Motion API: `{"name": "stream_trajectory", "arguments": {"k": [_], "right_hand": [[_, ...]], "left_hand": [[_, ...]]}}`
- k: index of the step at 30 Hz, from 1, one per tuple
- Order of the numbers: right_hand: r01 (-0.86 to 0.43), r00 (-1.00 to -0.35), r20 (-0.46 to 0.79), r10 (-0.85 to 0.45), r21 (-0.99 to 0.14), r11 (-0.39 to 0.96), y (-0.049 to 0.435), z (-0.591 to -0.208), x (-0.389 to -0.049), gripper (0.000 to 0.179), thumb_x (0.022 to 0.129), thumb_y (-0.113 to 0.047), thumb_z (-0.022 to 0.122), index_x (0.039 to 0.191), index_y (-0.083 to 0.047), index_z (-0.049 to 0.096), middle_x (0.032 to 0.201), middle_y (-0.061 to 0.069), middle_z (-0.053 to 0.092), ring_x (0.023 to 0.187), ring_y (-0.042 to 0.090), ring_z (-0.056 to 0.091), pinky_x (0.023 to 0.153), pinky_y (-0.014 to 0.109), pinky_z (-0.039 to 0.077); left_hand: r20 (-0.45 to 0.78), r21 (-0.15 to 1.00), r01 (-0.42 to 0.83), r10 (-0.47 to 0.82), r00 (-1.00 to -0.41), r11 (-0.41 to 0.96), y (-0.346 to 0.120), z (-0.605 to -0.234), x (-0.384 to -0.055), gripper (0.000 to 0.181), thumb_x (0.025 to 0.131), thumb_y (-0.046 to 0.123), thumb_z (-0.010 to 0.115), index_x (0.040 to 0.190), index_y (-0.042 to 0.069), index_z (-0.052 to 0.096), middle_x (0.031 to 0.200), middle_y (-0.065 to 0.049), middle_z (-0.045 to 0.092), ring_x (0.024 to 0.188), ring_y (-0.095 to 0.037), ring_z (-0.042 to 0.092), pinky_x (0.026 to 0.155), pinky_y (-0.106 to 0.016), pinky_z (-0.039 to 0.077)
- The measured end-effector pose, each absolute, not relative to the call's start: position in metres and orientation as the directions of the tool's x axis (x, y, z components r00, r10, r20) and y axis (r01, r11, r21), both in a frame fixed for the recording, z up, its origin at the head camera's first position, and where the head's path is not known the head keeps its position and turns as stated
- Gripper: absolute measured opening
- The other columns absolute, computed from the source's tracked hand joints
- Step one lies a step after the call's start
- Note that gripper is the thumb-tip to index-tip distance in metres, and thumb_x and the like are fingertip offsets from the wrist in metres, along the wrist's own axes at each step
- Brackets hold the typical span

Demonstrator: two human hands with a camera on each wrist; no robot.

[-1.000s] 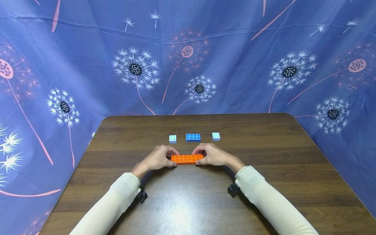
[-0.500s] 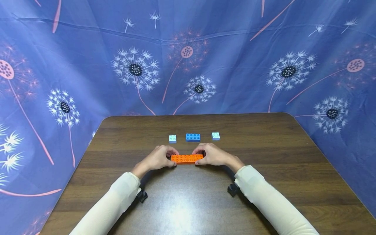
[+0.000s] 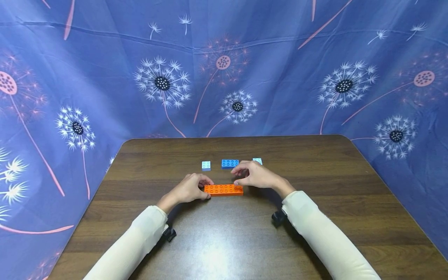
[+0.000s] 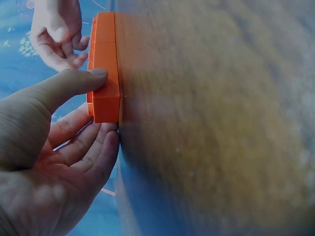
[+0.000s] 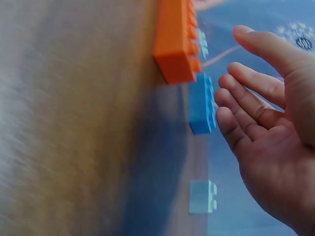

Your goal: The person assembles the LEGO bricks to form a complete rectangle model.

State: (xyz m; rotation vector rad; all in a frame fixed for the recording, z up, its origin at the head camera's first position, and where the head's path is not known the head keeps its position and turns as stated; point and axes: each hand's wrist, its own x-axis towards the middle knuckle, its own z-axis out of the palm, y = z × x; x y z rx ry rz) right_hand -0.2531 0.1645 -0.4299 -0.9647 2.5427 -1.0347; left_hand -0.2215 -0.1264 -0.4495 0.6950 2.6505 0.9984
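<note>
Two orange toy building bricks stand end to end on the table, forming one long row; a seam between them shows in the left wrist view, the near brick [image 4: 107, 105] and the far brick [image 4: 105, 27]. My left hand [image 3: 189, 188] pinches the left end of the row, thumb on the near side and fingers behind. Raised beyond the row's right end, my right hand [image 3: 258, 175] has loosely bent fingers and holds nothing. Behind the row lies a blue brick [image 3: 230, 163], close to the right fingertips in the head view.
Two small light-blue bricks flank the blue one: a left one [image 3: 206, 166] and a right one [image 3: 258, 160], partly hidden by the right hand. A blue dandelion-print cloth [image 3: 280, 77] hangs behind the brown wooden table [image 3: 140, 155].
My right hand has let go of the orange row's right end and moved up and away, toward the back bricks. The left hand keeps its grip; the orange bricks stay in place.
</note>
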Motion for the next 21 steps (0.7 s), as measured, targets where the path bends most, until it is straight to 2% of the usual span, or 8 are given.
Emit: {"name": "stream_trajectory", "arguments": {"k": [6, 16, 21], "right_hand": [[-0.431, -0.799, 0.039, -0.6, -0.731, 0.528, 0.174, -0.424, -0.265, 0.039, 0.09, -0.02, 0.08, 0.124, -0.003, 0.071, 0.117, 0.014, 0.072, 0.108, 0.027, 0.069, 0.096, 0.046, 0.056], [-0.39, -0.831, 0.058, -0.553, -0.77, 0.505, 0.174, -0.428, -0.288, 0.038, 0.087, -0.008, 0.081, 0.123, -0.002, 0.071, 0.118, 0.015, 0.074, 0.109, 0.031, 0.069, 0.099, 0.048, 0.055], [-0.376, -0.842, 0.057, -0.536, -0.775, 0.509, 0.172, -0.433, -0.295, 0.04, 0.087, -0.008, 0.081, 0.125, 0.002, 0.069, 0.117, 0.017, 0.073, 0.108, 0.034, 0.068, 0.096, 0.04, 0.055]], "left_hand": [[-0.054, 0.663, 0.344, 0.5, -0.864, 0.665, -0.126, -0.45, -0.221, 0.035, 0.079, 0.015, 0.088, 0.113, 0.014, 0.076, 0.107, -0.001, 0.077, 0.102, -0.018, 0.071, 0.096, -0.041, 0.057], [-0.05, 0.666, 0.344, 0.5, -0.865, 0.661, -0.126, -0.449, -0.221, 0.035, 0.078, 0.013, 0.088, 0.111, 0.012, 0.076, 0.105, -0.001, 0.077, 0.099, -0.016, 0.071, 0.094, -0.039, 0.057], [-0.049, 0.666, 0.349, 0.506, -0.861, 0.659, -0.126, -0.448, -0.22, 0.035, 0.079, 0.012, 0.087, 0.111, 0.011, 0.075, 0.106, -0.002, 0.077, 0.099, -0.016, 0.071, 0.094, -0.039, 0.058]]}}
